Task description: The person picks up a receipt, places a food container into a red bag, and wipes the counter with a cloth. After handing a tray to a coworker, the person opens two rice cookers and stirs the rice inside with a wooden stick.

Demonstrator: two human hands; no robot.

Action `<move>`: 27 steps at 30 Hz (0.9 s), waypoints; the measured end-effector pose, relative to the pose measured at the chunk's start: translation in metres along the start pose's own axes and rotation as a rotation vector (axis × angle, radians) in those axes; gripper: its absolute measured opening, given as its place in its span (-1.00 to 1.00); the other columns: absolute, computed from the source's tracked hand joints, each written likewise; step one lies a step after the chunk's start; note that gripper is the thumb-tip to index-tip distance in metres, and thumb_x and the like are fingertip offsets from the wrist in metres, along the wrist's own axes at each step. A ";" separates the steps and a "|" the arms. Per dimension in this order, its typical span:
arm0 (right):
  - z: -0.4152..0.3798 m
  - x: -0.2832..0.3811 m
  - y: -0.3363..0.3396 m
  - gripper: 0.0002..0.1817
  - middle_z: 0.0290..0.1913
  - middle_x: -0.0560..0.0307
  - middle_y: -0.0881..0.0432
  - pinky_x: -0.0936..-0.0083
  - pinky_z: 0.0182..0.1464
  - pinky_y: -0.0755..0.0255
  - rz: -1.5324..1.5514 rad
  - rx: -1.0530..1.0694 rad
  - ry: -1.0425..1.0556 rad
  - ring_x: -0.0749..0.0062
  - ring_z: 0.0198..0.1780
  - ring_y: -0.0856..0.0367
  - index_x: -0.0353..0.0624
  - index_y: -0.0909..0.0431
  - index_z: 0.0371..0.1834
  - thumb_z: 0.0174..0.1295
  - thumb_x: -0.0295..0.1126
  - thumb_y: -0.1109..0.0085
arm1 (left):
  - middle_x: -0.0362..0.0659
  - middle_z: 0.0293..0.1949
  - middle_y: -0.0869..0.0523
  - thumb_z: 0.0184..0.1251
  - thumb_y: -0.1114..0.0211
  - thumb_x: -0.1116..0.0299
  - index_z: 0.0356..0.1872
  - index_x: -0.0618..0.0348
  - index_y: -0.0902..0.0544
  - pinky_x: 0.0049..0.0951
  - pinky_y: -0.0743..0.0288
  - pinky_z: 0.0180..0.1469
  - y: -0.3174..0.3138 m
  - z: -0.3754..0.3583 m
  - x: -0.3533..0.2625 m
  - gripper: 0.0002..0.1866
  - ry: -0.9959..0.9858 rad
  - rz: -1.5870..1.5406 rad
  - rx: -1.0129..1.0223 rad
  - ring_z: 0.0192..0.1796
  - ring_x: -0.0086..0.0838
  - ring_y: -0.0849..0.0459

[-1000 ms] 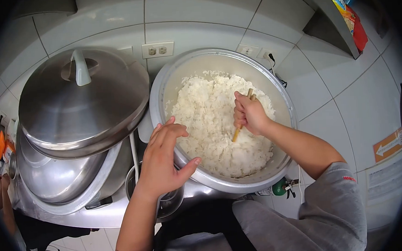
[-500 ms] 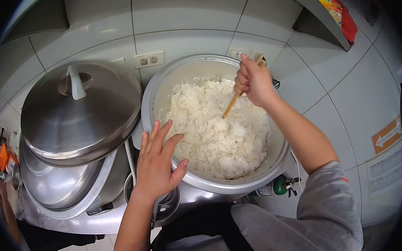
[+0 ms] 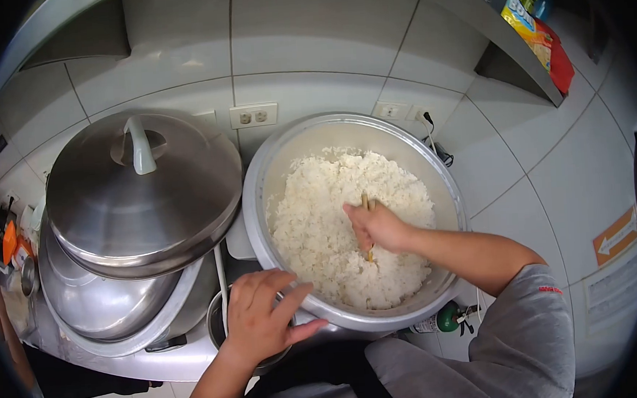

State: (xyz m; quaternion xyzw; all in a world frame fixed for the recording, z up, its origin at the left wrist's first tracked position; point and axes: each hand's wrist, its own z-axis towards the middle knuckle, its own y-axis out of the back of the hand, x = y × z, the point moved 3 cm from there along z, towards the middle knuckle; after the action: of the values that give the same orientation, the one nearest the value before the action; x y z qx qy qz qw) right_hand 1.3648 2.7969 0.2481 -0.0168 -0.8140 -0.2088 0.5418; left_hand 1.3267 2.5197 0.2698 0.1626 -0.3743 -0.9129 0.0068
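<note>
A big round metal pot [image 3: 260, 224] holds a deep heap of cooked white rice [image 3: 321, 235]. My right hand [image 3: 382, 228] is wrapped round the handle of a wooden rice paddle [image 3: 365, 199], low over the middle of the heap. The paddle stands nearly upright, and its lower end is buried in the rice. At the pot's near-left rim is my left hand [image 3: 261, 315], its fingers apart and holding nothing. The fingertips overlap the rim in this view. A smaller metal pot [image 3: 215, 323] sits partly hidden beneath that hand.
Left of the rice stands a large domed lid [image 3: 144, 202] with a pale handle, above another covered pot [image 3: 110, 303]. Wall outlets [image 3: 254, 116] are behind. A shelf [image 3: 522, 62] juts out at upper right, and a green cylinder [image 3: 448, 315] shows below the pot's right side.
My right hand has moved down and toward me, pushing the paddle deeper into the rice and more upright. My left hand has lowered to the near-left rim. The view has shifted slightly.
</note>
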 end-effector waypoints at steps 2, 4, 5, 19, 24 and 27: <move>0.026 0.046 0.016 -0.46 -0.78 0.16 -0.33 0.39 -0.54 -0.33 0.002 -0.122 0.193 0.38 -0.74 -0.32 -0.08 -0.32 -0.73 0.48 -0.14 0.12 | -0.19 -0.04 -0.58 -0.11 -0.45 -0.18 -0.12 -0.11 -0.72 -0.18 -0.37 0.06 0.001 -0.002 0.000 -0.46 -0.017 -0.015 0.042 0.03 -0.24 -0.51; 0.061 0.099 0.038 -0.47 -0.79 0.16 -0.32 0.39 -0.58 -0.30 0.304 -0.192 0.424 0.37 -0.75 -0.30 -0.09 -0.29 -0.73 0.47 -0.14 0.10 | -0.22 -0.04 -0.59 -0.22 -0.42 -0.24 -0.13 -0.25 -0.75 -0.24 -0.38 0.05 -0.001 0.000 0.000 -0.44 -0.050 0.014 0.066 0.03 -0.26 -0.53; 0.080 0.103 0.037 -0.47 -0.79 0.16 -0.32 0.39 -0.58 -0.30 0.305 -0.193 0.423 0.37 -0.75 -0.30 -0.09 -0.29 -0.73 0.47 -0.14 0.10 | -0.22 -0.04 -0.59 -0.22 -0.42 -0.24 -0.13 -0.25 -0.75 -0.24 -0.38 0.05 -0.002 -0.001 -0.001 -0.44 -0.050 0.012 0.067 0.03 -0.26 -0.53; 0.131 0.059 -0.040 -0.50 -0.75 0.33 -0.14 0.44 -0.64 -0.17 0.250 -0.290 0.356 0.50 -0.74 -0.12 0.01 -0.16 -0.68 0.47 -0.12 0.04 | -0.27 -0.01 -0.60 -0.11 -0.47 -0.12 -0.01 -0.25 -0.74 -0.30 -0.38 0.03 0.010 -0.007 0.002 -0.46 0.023 -0.013 0.057 0.02 -0.34 -0.55; 0.095 0.075 -0.047 -0.48 -0.75 0.29 -0.23 0.43 -0.64 -0.19 0.179 0.010 0.208 0.49 -0.74 -0.21 -0.02 -0.21 -0.68 0.45 -0.06 0.01 | -0.28 -0.01 -0.62 -0.08 -0.49 -0.05 0.00 -0.19 -0.72 -0.32 -0.38 0.04 0.014 -0.022 0.015 -0.47 0.083 -0.066 0.087 -0.01 -0.36 -0.57; 0.121 0.081 -0.031 -0.47 -0.74 0.24 -0.27 0.43 -0.65 -0.20 0.349 -0.102 0.321 0.45 -0.74 -0.26 -0.05 -0.22 -0.68 0.44 -0.05 -0.01 | -0.28 -0.01 -0.62 -0.07 -0.51 0.00 -0.02 -0.18 -0.73 -0.30 -0.36 0.08 0.008 -0.019 0.013 -0.51 0.094 -0.075 0.049 0.01 -0.35 -0.56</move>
State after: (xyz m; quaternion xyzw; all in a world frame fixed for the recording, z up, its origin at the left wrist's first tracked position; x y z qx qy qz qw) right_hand 1.2177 2.7961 0.2711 -0.1510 -0.6906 -0.1529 0.6905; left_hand 1.3192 2.4992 0.2583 0.2196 -0.3894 -0.8944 -0.0138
